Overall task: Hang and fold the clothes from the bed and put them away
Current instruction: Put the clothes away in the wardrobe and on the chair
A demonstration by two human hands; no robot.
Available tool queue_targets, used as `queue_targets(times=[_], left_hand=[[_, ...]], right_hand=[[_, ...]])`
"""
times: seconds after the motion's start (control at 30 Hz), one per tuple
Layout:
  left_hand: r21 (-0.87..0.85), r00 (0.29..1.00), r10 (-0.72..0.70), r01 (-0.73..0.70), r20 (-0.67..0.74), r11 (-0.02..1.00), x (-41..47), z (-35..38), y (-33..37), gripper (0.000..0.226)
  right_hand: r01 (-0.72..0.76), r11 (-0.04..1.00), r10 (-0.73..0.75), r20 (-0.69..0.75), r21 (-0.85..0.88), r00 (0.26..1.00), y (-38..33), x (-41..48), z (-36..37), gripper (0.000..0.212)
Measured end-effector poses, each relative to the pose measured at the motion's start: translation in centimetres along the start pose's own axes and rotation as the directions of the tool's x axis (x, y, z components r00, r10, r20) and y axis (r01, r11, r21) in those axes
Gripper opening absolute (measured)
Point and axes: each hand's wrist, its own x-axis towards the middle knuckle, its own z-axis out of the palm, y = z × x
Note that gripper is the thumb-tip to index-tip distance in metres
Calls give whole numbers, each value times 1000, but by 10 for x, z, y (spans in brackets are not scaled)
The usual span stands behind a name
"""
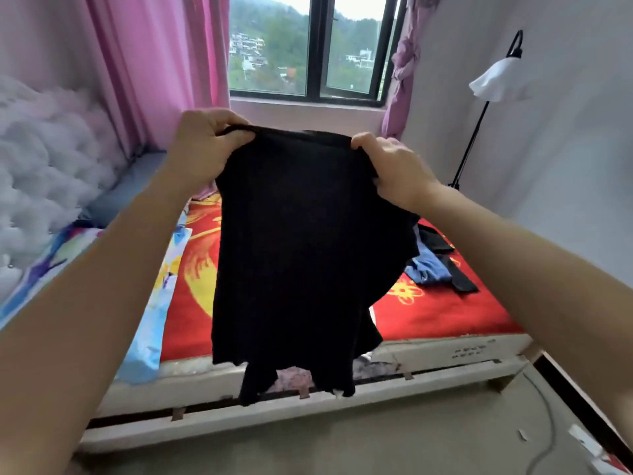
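- The black garment [298, 252] hangs in the air over the near edge of the bed [442, 317], held up by its top edge. Its lower hem dangles past the side of the mattress.
- The left hand [205, 149] has its fingers curled over the top left corner. The right hand [394, 169] is clenched on the top right, with cloth bunched under the thumb.
- It may be a top or a skirt; the dark cloth hides its seams, so I can't say which.
- To do this step well, I'd pull the top edge taut and level, let the creases drop out, then lay it flat on the red blanket before folding.
- More clothes lie on the bed to the right: a blue piece [424, 269] with a black one [442, 241] touching it.
- No label shows on the garment. The small dark print [469, 351] on the mattress side is too blurred to read.
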Motion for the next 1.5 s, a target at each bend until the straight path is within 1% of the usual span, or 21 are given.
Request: queue_targets(times=[0.1, 0.17, 0.2, 0.27, 0.33, 0.37, 0.43, 0.5, 0.63, 0.7, 0.77, 0.83, 0.9, 0.97, 1.0, 1.07, 1.17, 1.2, 1.33, 1.4, 1.5], left_hand=[[40, 998, 27, -25, -62, 999, 33, -19, -6, 16], [91, 995, 54, -47, -80, 995, 46, -27, -14, 16], [117, 994, 61, -51, -85, 992, 51, -29, -22, 16], [170, 996, 42, -27, -84, 985, 59, -26, -42, 16], [246, 997, -23, 42, -80, 968, 69, -19, -73, 15], [280, 995, -60, 80, -78, 957, 78, -15, -91, 14], [326, 989, -133, 149, -71, 934, 88, -9, -125, 10], [324, 976, -210, 220, -67, 920, 100, -5, -153, 9], [288, 955, -277, 295, -103, 911, 139, -9, -184, 12], [268, 947, -297, 321, -126, 908, 163, -13, -198, 11], [234, 936, -330, 350, -121, 907, 174, -19, -207, 13], [187, 926, -372, 379, -71, 906, 184, -27, -219, 16], [242, 893, -445, 418, 68, 875, 184, -34, -231, 8], [374, 820, -531, 433, 215, 820, 181, -39, -252, 5], [423, 785, -555, 419, 275, 803, 178, -40, -263, 8], [408, 757, -558, 417, 340, 813, 171, -39, -288, 21], [261, 718, -572, 509, 396, 820, 167, -42, -327, 8], [266, 693, -585, 522, 423, 811, 166, -43, -341, 12], [475, 611, -655, 460, 444, 750, 157, -53, -402, 22], [341, 623, -670, 577, 404, 742, 155, -67, -424, 9], [57, 660, -679, 702, 323, 710, 167, -86, -450, 17]], right_hand=[[-4, 988, -34, -244, -154, 969, -2, 37, 18, 69], [-131, 986, 98, -277, -106, 956, 2, 54, 37, 71], [-223, 974, 208, -224, -46, 952, 7, 65, 48, 72], [-385, 920, 379, 80, 73, 922, 17, 82, 71, 58], [-434, 865, 314, 402, 253, 860, 30, 99, 100, 45], [-453, 822, 249, 498, 344, 831, 40, 110, 117, 38], [-487, 752, 163, 590, 445, 791, 60, 126, 148, 22], [-522, 724, 126, 658, 451, 743, 82, 147, 173, 12], [-527, 744, 43, 757, 412, 652, 114, 193, 209, 19], [-521, 721, 34, 728, 457, 685, 125, 221, 222, 19], [-528, 598, 108, 592, 603, 798, 124, 241, 230, 16], [-511, 357, 250, 447, 782, 859, 116, 266, 235, 23], [-440, 85, 323, 393, 894, 861, 105, 287, 234, 33], [-376, -71, 334, 377, 924, 864, 93, 315, 231, 35], [-351, -102, 335, 365, 931, 869, 87, 328, 229, 36], [-315, -121, 350, 337, 941, 874, 79, 347, 228, 36], [-296, -142, 419, 328, 945, 847, 72, 362, 242, 37], [-289, -165, 453, 333, 943, 827, 71, 364, 248, 37], [-210, -253, 620, 325, 944, 714, 84, 374, 263, 36], [-234, -206, 674, 311, 950, 670, 98, 373, 268, 35], [-435, 1, 709, 306, 901, 635, 113, 363, 286, 37]])
